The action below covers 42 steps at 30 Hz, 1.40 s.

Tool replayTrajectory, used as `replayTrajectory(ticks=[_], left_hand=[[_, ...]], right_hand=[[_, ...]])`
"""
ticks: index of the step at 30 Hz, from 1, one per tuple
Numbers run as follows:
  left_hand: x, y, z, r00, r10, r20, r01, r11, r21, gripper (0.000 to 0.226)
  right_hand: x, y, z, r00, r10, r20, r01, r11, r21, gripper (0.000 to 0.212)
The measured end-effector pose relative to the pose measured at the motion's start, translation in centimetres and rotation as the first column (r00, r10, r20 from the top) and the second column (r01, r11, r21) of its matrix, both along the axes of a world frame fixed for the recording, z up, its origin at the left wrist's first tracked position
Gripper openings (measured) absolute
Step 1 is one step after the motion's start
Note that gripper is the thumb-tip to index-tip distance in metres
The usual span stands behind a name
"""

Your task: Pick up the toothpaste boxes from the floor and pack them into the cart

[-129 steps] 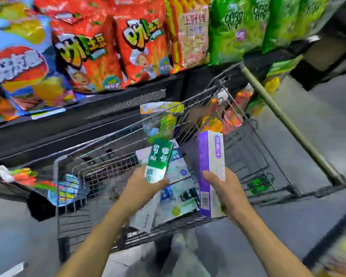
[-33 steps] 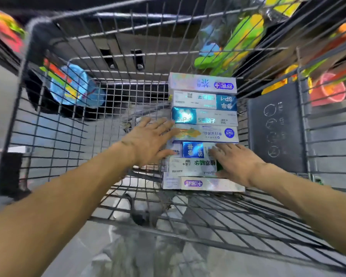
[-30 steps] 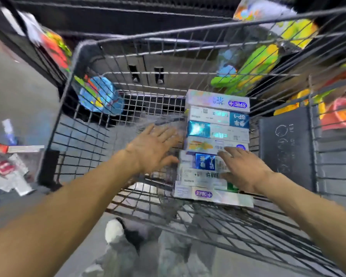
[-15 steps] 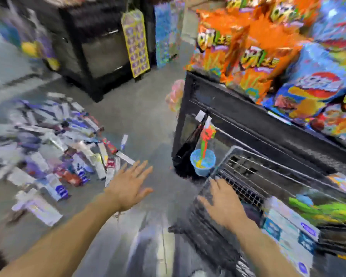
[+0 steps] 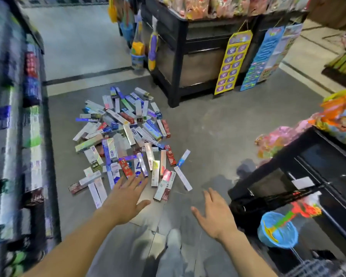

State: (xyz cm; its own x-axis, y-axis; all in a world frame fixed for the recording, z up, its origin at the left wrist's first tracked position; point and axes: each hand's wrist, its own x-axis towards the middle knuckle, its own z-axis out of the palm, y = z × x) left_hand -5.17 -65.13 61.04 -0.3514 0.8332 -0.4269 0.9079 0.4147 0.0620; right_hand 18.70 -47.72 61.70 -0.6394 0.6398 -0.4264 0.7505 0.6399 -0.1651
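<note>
Toothpaste boxes (image 5: 126,134) piled loose on grey floor (image 5: 208,124), between blurred shelf (image 5: 12,120) and black display stand (image 5: 188,56). Left hand (image 5: 126,198) over pile's near edge, fingers spread, grip released. Right hand (image 5: 214,214) likewise released, holding nothing. Cart corner (image 5: 316,266) bottom right.

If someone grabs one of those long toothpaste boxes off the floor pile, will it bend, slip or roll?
The toothpaste boxes look like straight-edged cartons, so probably stiff, though likely crushable if squeezed. Flat sides suggest they won't roll. Several look glossy, so perhaps a bit slippery. They overlap, so lifting one may shift its neighbours.
</note>
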Motion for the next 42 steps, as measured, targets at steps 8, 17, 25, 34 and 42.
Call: replayTrajectory(ticks=[8, 17, 25, 34, 42], left_hand=[[-8.4, 10.9, -15.2, 0.994, 0.089, 0.058, -0.085, 0.994, -0.07, 0.1], [-13.6, 18.8, -46.1, 0.998, 0.04, 0.046, -0.038, 0.998, -0.046, 0.089], [-17.1, 21.7, -63.0, 0.993, -0.088, -0.081, 0.091, 0.995, 0.04, 0.086], [-17.0, 22.8, -64.5, 0.978, -0.161, -0.132, 0.173, 0.981, 0.086, 0.085], [-13.3, 23.4, -65.9, 0.997, 0.033, -0.068, -0.021, 0.983, 0.182, 0.083]], right_hand=[[-9.9, 11.1, -16.0, 0.989, 0.117, 0.086, -0.113, 0.992, -0.048, 0.074], [-19.1, 17.1, -46.3, 0.989, 0.132, 0.059, -0.134, 0.991, 0.021, 0.09], [-20.9, 20.3, -64.2, 0.987, 0.148, -0.056, -0.146, 0.988, 0.044, 0.092], [-20.3, 18.8, -67.9, 0.984, -0.008, -0.175, 0.009, 1.0, 0.009, 0.073], [-21.0, 15.7, -69.3, 0.873, -0.382, -0.303, 0.243, 0.88, -0.408, 0.05]])
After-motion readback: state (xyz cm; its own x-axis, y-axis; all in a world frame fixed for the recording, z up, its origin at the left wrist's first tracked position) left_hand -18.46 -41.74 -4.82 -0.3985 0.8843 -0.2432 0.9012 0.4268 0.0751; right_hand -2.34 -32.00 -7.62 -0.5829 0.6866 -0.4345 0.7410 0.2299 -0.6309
